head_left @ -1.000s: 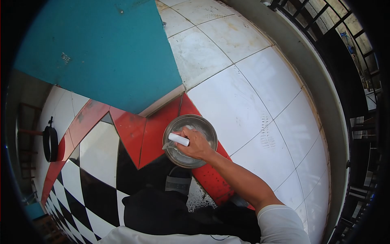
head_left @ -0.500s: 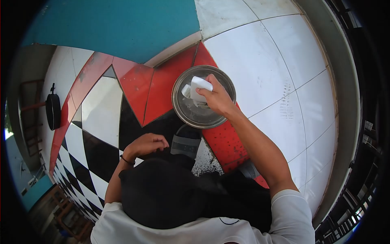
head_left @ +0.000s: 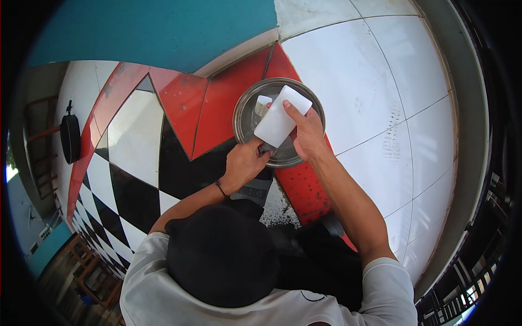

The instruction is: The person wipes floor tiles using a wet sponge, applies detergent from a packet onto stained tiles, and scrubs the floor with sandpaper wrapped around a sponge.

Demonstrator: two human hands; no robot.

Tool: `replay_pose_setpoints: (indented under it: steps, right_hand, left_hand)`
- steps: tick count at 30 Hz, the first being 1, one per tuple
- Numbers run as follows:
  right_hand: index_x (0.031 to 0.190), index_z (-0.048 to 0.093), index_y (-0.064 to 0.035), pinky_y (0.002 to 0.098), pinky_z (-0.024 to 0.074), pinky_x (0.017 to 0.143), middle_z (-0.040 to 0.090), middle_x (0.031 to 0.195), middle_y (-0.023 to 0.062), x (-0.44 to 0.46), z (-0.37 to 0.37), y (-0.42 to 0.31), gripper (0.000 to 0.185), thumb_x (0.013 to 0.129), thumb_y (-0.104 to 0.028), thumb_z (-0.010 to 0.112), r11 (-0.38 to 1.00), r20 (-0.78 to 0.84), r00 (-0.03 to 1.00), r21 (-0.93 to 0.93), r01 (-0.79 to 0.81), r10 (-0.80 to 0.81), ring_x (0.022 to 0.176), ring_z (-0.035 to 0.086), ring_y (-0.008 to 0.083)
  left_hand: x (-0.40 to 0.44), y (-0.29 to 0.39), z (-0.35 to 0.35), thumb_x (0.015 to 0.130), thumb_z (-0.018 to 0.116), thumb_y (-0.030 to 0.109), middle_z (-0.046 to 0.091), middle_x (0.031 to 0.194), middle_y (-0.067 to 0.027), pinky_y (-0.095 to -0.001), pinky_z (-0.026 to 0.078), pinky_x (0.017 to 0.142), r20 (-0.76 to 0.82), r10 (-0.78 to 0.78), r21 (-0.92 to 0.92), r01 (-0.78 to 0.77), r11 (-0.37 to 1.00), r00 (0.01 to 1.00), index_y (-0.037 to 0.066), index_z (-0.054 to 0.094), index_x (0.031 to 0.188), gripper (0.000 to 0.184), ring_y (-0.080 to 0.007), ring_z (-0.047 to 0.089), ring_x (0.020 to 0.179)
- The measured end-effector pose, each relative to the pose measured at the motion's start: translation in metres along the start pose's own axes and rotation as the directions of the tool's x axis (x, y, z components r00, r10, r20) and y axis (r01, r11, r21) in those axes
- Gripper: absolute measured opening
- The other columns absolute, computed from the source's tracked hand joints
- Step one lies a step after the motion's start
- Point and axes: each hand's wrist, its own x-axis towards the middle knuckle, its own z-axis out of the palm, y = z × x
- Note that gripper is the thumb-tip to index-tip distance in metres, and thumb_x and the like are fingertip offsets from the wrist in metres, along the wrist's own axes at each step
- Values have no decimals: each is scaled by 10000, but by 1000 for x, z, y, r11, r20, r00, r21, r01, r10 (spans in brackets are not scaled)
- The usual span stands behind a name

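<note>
Head view: the right hand (head_left: 309, 130) grips a white block (head_left: 283, 117) over a round metal basin (head_left: 239, 127). Its thumb lies flat on the block's upper face, and the other fingers are mostly hidden beneath or behind it; one fingertip shows at the block's far-left side. The block is held at a slant, its lower end toward the left hand (head_left: 244, 163). That hand is curled at the near-left rim of the basin, thumb and fingertips drawn close to the block's lower end, with a small greyish patch beside them; whether they pinch something or touch the block cannot be told. A dark band (head_left: 221, 189) circles the left wrist.

Inside the basin, left of the block, a smaller white piece (head_left: 262, 101) shows partly. The basin sits on the floor (head_left: 364, 81), over red tiles (head_left: 223, 114), just out from the corner of a teal structure (head_left: 163, 32). White tiles spread to the right as far as the floor's edge, where a grey ledge (head_left: 470, 136) runs. Black and white tiles lie to the left. Nearer the person, footwear with a grey band (head_left: 253, 192) and a speckled patch (head_left: 280, 209) show close to the basin. Well apart, toward the floor's left edge, is a black pan-like object (head_left: 70, 138).
</note>
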Motion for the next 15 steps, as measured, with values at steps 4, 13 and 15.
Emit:
replay_pose_setpoints:
  steps: [4, 13, 15]
  right_hand:
    - [1403, 444, -89, 470, 554, 927, 658, 1183, 215, 3, -14, -9, 488, 1008, -354, 552, 975, 256, 951, 96, -201, 171, 1102, 646, 309]
    - [1345, 433, -10, 502, 603, 860, 641, 1127, 195, -11, -26, -1, 466, 988, -275, 571, 834, 289, 893, 341, -433, 345, 1043, 681, 337]
    - [1348, 433, -17, 463, 615, 833, 644, 1134, 184, -10, -34, 2, 473, 978, -270, 584, 908, 362, 883, 175, -379, 299, 1015, 691, 300]
  left_hand:
    - [4, 7, -7, 815, 730, 312, 669, 681, -89, -420, 519, 605, 74, 12, 67, -17, 998, 997, 55, 669, 959, 301, -302, 685, 661]
    - [3, -8, -7, 843, 685, 281, 698, 818, -106, -424, 530, 679, 134, 39, 4, -40, 999, 990, 91, 599, 1205, 417, -313, 698, 763]
    - [4, -7, -6, 859, 681, 268, 684, 770, -73, -421, 527, 659, 111, 48, -34, -44, 998, 993, 115, 584, 1235, 417, -298, 692, 742]
